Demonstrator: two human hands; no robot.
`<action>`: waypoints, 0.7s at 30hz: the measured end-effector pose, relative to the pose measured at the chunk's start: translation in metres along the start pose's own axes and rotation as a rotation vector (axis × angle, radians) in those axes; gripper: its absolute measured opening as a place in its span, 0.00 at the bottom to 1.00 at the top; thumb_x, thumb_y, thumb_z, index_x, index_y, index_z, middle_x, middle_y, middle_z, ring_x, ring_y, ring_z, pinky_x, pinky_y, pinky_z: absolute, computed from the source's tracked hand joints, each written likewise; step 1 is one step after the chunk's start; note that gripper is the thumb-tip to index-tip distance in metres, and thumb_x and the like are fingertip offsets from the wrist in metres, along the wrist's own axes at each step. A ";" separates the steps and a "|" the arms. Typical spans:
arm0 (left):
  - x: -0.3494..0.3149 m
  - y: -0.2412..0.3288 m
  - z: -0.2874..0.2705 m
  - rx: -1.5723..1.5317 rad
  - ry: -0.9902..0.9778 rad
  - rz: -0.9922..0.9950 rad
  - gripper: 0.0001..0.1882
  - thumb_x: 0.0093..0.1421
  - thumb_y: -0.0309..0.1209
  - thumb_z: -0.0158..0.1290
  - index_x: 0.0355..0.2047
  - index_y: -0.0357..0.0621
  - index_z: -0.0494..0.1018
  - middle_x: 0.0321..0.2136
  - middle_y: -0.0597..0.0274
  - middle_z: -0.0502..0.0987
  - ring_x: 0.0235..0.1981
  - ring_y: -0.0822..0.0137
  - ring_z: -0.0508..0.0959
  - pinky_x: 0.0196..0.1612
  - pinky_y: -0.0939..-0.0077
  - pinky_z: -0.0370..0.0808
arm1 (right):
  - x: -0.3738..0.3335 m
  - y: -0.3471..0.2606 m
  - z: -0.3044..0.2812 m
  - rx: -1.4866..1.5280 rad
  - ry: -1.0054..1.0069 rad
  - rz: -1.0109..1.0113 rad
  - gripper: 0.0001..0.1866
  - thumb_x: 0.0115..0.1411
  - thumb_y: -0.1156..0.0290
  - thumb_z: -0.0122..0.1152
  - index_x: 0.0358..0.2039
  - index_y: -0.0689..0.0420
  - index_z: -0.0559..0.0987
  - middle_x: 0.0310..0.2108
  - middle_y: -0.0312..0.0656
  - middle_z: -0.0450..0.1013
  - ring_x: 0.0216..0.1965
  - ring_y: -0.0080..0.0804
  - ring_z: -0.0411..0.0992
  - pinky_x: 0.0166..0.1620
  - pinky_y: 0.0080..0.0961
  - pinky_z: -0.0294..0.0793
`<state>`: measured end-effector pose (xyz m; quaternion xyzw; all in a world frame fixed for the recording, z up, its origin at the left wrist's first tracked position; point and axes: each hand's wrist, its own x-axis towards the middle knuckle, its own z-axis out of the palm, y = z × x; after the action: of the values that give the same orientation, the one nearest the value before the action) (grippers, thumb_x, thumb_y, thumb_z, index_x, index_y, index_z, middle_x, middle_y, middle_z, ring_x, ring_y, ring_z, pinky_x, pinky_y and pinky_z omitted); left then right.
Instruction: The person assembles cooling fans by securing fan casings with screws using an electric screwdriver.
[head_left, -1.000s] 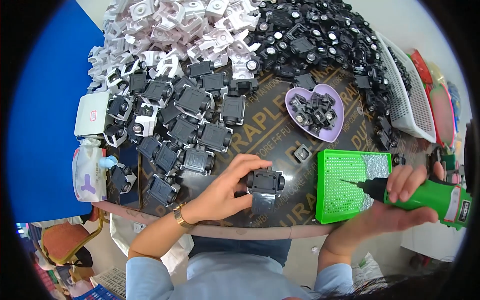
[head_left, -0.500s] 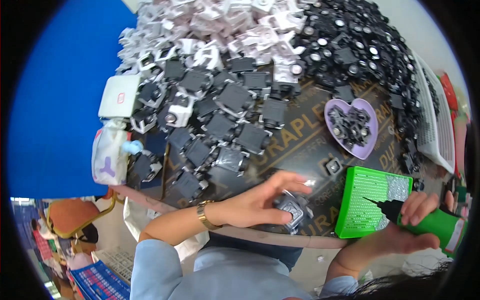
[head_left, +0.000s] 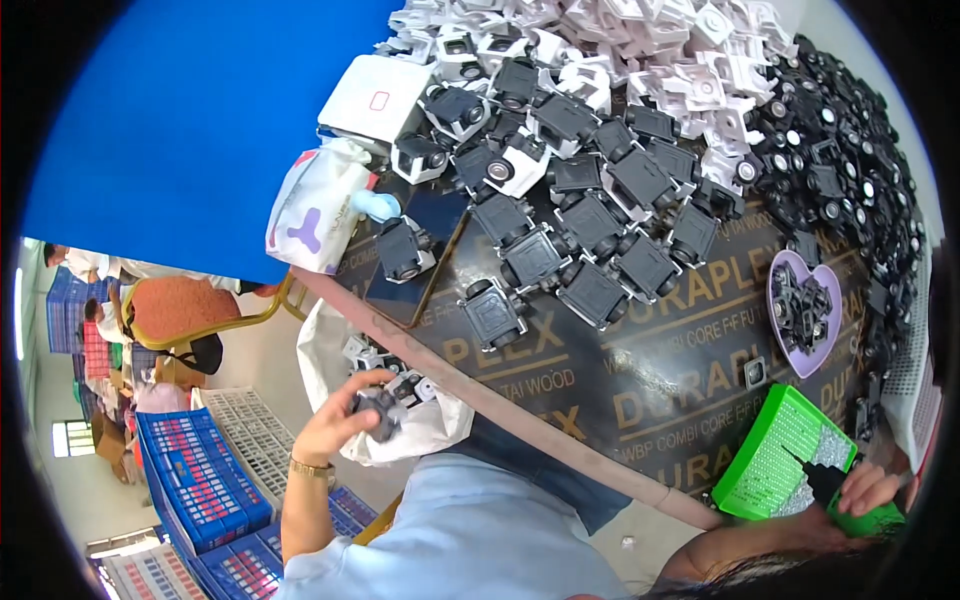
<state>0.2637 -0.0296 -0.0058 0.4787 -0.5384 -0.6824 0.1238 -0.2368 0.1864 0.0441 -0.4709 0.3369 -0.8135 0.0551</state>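
My left hand (head_left: 335, 428) is closed around a small black-and-grey toy car part (head_left: 380, 414), off the table's front edge. It hangs above an open white bag (head_left: 440, 440) with similar pieces inside. At the lower right, my right hand (head_left: 868, 490) grips a green electric screwdriver (head_left: 868, 522). The driver's thin bit points up and left, over a green tray (head_left: 738, 496) of silver screws. A purple heart-shaped dish (head_left: 803, 366) with small dark parts stands behind the tray. Between them lies a small square dark piece (head_left: 755, 373).
Several black-and-white toy cars (head_left: 535, 258) cover the middle of the table. White shells (head_left: 690, 60) and black wheeled parts (head_left: 840, 150) are heaped behind. A white box (head_left: 370, 100) and a tissue pack (head_left: 318, 205) stand at left. Blue crates (head_left: 195, 475) are stacked beside me.
My left hand has lifted the toy car part off the table and carried it left, over the white bag. The view has swung left. My right hand still holds the screwdriver by the tray.
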 end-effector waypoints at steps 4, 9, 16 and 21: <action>0.009 -0.021 -0.027 0.780 0.321 0.131 0.35 0.57 0.37 0.56 0.60 0.40 0.54 0.43 0.54 0.70 0.40 0.70 0.73 0.41 0.73 0.73 | -0.021 -0.001 -0.044 -0.596 0.191 -0.173 0.24 0.58 0.60 0.49 0.49 0.65 0.62 0.23 0.33 0.58 0.22 0.22 0.57 0.30 0.18 0.58; 0.027 0.069 0.008 0.867 0.339 0.109 0.11 0.54 0.32 0.57 0.31 0.36 0.72 0.19 0.64 0.74 0.21 0.72 0.71 0.26 0.80 0.69 | -0.001 -0.014 0.029 -0.336 0.363 -0.037 0.46 0.53 0.38 0.53 0.53 0.70 0.57 0.18 0.32 0.57 0.16 0.17 0.53 0.23 0.15 0.55; 0.096 0.119 0.189 0.804 -0.623 0.779 0.26 0.51 0.32 0.59 0.49 0.35 0.66 0.47 0.47 0.68 0.44 0.53 0.73 0.45 0.67 0.72 | 0.013 -0.003 0.061 -0.313 0.368 -0.124 0.42 0.55 0.42 0.55 0.53 0.69 0.59 0.16 0.30 0.56 0.13 0.15 0.53 0.19 0.13 0.54; 0.160 0.105 0.321 0.910 -0.309 1.127 0.37 0.50 0.32 0.58 0.59 0.40 0.56 0.55 0.38 0.57 0.48 0.46 0.66 0.50 0.61 0.67 | 0.010 -0.012 0.049 -0.294 0.352 -0.089 0.48 0.52 0.39 0.55 0.56 0.69 0.53 0.16 0.36 0.60 0.11 0.22 0.56 0.16 0.18 0.58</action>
<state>-0.1068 0.0178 -0.0112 0.0322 -0.9435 -0.2843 0.1673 -0.2005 0.1674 0.0749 -0.3390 0.4349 -0.8270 -0.1097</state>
